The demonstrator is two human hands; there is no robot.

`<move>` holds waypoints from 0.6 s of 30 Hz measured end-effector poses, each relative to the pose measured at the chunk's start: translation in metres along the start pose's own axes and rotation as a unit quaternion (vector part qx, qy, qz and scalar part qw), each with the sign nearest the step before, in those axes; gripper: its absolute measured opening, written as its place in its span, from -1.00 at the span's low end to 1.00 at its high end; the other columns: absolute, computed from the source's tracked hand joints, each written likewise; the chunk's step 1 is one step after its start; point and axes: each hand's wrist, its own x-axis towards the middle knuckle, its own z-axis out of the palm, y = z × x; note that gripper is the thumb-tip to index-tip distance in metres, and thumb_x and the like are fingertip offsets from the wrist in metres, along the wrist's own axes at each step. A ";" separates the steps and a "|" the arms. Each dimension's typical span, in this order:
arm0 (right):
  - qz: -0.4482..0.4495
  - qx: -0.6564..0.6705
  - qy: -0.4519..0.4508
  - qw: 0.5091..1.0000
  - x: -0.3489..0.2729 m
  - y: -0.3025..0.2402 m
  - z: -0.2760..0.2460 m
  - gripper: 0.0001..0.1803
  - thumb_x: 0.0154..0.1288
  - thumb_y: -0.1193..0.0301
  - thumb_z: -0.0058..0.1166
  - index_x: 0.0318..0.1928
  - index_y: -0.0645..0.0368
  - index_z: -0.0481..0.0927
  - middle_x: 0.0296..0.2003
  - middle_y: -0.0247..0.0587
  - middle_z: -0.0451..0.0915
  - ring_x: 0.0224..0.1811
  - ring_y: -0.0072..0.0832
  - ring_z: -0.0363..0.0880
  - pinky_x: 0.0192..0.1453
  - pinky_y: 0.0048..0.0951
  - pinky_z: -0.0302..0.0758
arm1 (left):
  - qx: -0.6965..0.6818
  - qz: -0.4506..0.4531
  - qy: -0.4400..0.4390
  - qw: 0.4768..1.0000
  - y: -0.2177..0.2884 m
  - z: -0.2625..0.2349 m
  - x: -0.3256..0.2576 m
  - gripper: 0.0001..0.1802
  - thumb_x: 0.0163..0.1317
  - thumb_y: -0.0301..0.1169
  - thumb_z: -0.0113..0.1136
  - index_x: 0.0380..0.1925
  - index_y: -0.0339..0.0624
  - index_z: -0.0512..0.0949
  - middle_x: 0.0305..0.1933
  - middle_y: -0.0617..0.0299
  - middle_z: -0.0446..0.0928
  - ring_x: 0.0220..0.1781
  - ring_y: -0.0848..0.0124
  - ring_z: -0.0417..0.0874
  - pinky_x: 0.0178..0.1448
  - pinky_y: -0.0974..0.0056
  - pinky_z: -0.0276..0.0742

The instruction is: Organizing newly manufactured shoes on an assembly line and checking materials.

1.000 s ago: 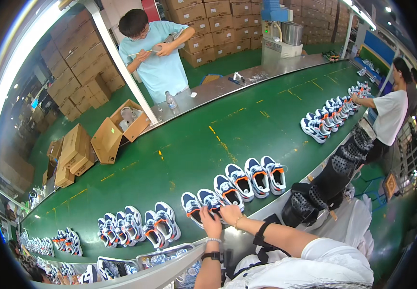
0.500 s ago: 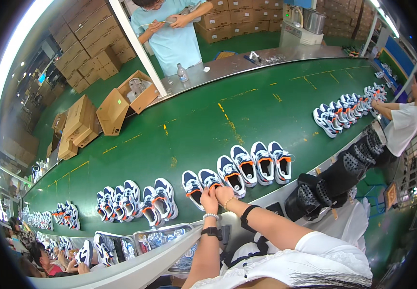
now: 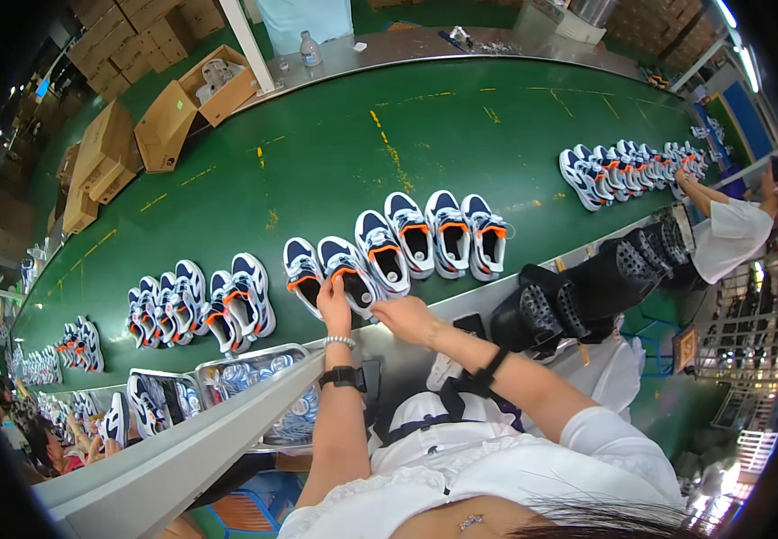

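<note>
Several white and navy sneakers with orange collars stand in a row before me on the green belt. My left hand (image 3: 335,304) grips the collar edge of the second sneaker (image 3: 341,251) from the left, fingertips at its orange lining. With bent, closed fingers, my right hand (image 3: 407,320) holds that shoe's heel on the right side. Both hands partly hide its back end. On its left is another sneaker (image 3: 301,261), close to my left hand. To its right stands a sneaker (image 3: 374,235) with a dark insole, a round pale spot at its heel.
Metal trays (image 3: 250,370) of small clear-and-blue pieces sit left of my arm, beside a slanting grey beam (image 3: 218,440). Black perforated forms (image 3: 532,310) line the belt's right edge. More sneakers (image 3: 169,301) stand leftward. A co-worker (image 3: 739,234) handles shoes at far right.
My hands, close together at the sneaker's collar before, are now apart: the right has moved to the heel, the left stays at the collar. The whole view has tilted down.
</note>
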 end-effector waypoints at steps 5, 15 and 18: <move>0.141 0.217 -0.110 0.960 -0.121 -0.001 -0.078 -0.79 0.28 0.35 -0.05 -0.28 0.22 0.59 -0.45 -0.08 0.62 -0.47 -0.32 0.61 -0.35 -0.35 0.51 | -0.026 0.125 -0.051 0.990 -0.002 0.001 -0.058 -0.58 0.29 -0.47 0.02 0.15 -0.36 0.38 0.23 0.04 0.39 0.20 0.30 0.43 0.25 0.31 0.30; 0.240 0.337 -0.037 0.910 -0.195 0.012 -0.134 -0.83 0.29 0.43 0.01 -0.29 0.31 0.57 -0.54 -0.25 0.61 -0.57 -0.57 0.51 -0.44 -0.54 0.46 | 0.181 0.243 0.061 0.951 0.029 0.024 -0.103 -0.42 0.16 -0.52 0.04 0.24 -0.18 0.27 0.27 -0.12 0.25 0.38 -0.04 0.15 0.44 0.04 -0.02; 0.241 0.343 -0.016 0.908 -0.204 0.005 -0.145 -0.83 0.29 0.43 0.02 -0.29 0.31 0.57 -0.55 -0.27 0.61 -0.57 -0.59 0.50 -0.44 -0.54 0.45 | 0.460 0.276 -0.014 0.844 0.015 0.032 -0.107 -0.57 0.14 -0.34 0.14 0.04 -0.13 0.41 0.12 0.07 0.40 0.34 0.04 0.21 0.44 -0.16 -0.14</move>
